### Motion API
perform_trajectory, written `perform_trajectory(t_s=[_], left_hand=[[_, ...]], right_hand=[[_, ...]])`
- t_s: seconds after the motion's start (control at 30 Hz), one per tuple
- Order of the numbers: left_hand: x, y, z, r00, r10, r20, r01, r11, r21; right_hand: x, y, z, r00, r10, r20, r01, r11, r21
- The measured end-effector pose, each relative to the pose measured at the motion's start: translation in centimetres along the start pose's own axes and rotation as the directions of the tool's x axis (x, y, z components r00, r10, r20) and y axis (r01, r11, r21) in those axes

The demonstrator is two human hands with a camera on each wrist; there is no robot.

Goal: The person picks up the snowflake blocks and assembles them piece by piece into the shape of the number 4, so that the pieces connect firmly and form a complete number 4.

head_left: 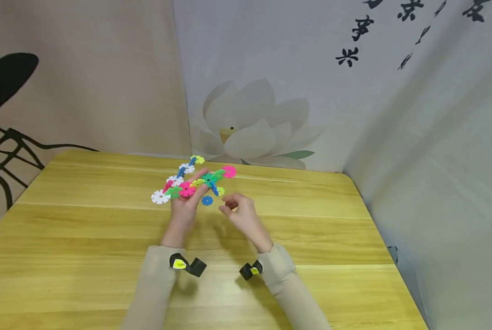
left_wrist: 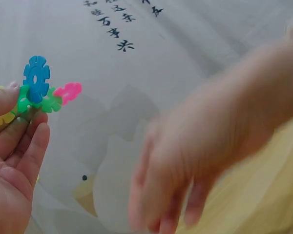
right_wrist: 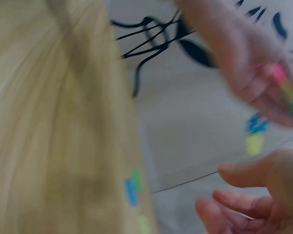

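Observation:
My left hand (head_left: 184, 211) holds up a branching assembly of flower-shaped interlocking plastic discs (head_left: 186, 189), its thumb over the middle of it. Pink, green and yellow discs run across the hand, and a branch of white discs (head_left: 174, 180) with blue connecting ones extends at the left. In the left wrist view a blue disc (left_wrist: 36, 79) stands upright from the green ones near a pink disc (left_wrist: 68, 92) at the end. Just right of the assembly, my right hand (head_left: 242, 213) is empty. Its fingers are loosely bent, with thumb and fingertips apart in the right wrist view.
A blue disc (head_left: 207, 200) shows below the assembly, close to the left thumb. The right wrist view has small blue (right_wrist: 131, 192) and green pieces near the edge of the wooden table (head_left: 312, 233). A printed cloth backdrop (head_left: 270, 59) rises behind the table.

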State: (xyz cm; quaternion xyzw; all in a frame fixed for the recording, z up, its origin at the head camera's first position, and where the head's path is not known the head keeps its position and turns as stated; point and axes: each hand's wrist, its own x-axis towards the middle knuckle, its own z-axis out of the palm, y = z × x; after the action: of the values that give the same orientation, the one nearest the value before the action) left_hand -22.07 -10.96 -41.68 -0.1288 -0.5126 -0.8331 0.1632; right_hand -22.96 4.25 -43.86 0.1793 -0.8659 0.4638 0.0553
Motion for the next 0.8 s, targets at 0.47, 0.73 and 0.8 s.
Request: perform_trajectory(t_s=[0.47,0.73,0.8], left_hand=[[-0.1,0.5,-1.0,0.993,0.053,0.106,-0.045,0.996,-0.076],[-0.4,0.7,-1.1,0.987,-0.010,0.160,-0.007,0.995,0.101],[-0.3,0.7,-1.1,0.985,-0.024,0.171,0.003,0.992,0.123]], right_hand=[[4.2,3.5,5.3,0.981,0.105,0.162,-0.059,0.963,-0.264],[4.8,3.6,5.9,0.991,-0.010,0.132,0.058,0.930,-0.363],[4.9,3.4,5.9,0.991,0.003,0.130,0.041,0.942,-0.333]])
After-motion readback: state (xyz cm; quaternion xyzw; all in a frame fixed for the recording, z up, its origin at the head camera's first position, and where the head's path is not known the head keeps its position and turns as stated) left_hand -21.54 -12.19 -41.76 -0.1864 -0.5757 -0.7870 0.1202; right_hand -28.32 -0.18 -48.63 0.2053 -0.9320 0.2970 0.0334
